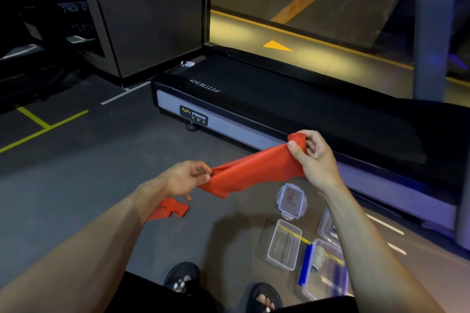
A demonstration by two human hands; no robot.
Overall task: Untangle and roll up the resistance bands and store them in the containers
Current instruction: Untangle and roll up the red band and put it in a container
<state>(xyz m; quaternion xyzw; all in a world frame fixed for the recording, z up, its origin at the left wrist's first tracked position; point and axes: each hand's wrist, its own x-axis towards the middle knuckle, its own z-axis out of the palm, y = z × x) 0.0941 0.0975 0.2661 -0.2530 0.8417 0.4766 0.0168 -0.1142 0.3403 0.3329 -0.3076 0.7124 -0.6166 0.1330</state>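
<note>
We hold the red band (pixel 254 173) stretched mid-air above the floor (pixel 89 185) and containers (pixel 283 244): left hand (pixel 183 179) grip pinches the low end, right hand (pixel 314 157) grip clenches the raised rolled end.

Beyond the right hand (pixel 314 160), the treadmill (pixel 279 109) carries the word "FITNESS" upside down on its black end cover. A small dark badge (pixel 193 115) on its grey end panel, above and beyond the left hand (pixel 185 178), reads "BODY STRONG". Mirrored lettering on the dark glass panel (pixel 73 9) far left is too dim to read.
</note>
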